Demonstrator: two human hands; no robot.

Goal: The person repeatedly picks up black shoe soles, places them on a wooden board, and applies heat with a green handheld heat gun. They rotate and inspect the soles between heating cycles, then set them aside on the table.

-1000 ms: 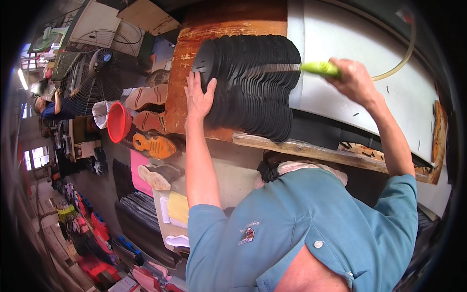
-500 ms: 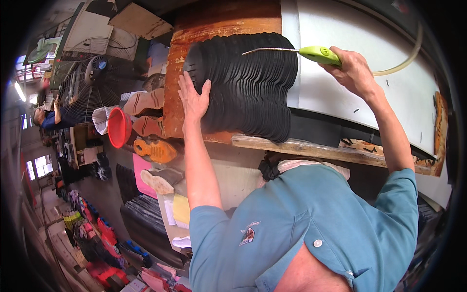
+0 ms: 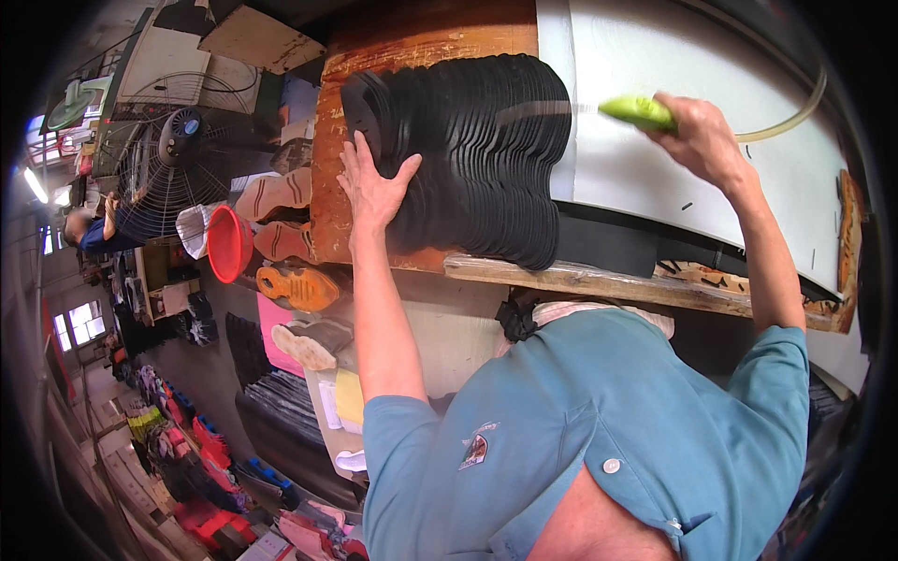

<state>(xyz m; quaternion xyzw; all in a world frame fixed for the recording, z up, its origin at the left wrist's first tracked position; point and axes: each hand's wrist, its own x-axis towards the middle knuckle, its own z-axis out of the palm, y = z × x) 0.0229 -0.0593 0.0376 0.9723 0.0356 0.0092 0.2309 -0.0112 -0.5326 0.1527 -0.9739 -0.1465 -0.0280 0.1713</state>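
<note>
A long row of thin black shoe soles (image 3: 486, 159) stands on edge, packed together, on the worn orange-brown tabletop (image 3: 435, 42). At the row's left end my left hand (image 3: 376, 192) rests against the soles, fingers and thumb spread. The leftmost soles tilt a little away from the others. My right hand (image 3: 706, 140) is wrapped round a green air blow gun (image 3: 638, 112) above the white board. Its thin metal nozzle is smeared by motion and points left over the soles. A pale hose (image 3: 781, 129) trails from the gun to the right.
A white board (image 3: 645, 56) covers the table's right side. Wooden edging (image 3: 599, 288) runs along the near side, with black scraps at its right. To the left are a red bowl (image 3: 229, 245), an orange sole (image 3: 299, 288), a large fan (image 3: 182, 140) and another person (image 3: 108, 232) farther off.
My right hand has moved right and slightly down with the blow gun, drawing the nozzle along the soles. My left hand has shifted slightly right, and the leftmost soles now stand farther apart.
</note>
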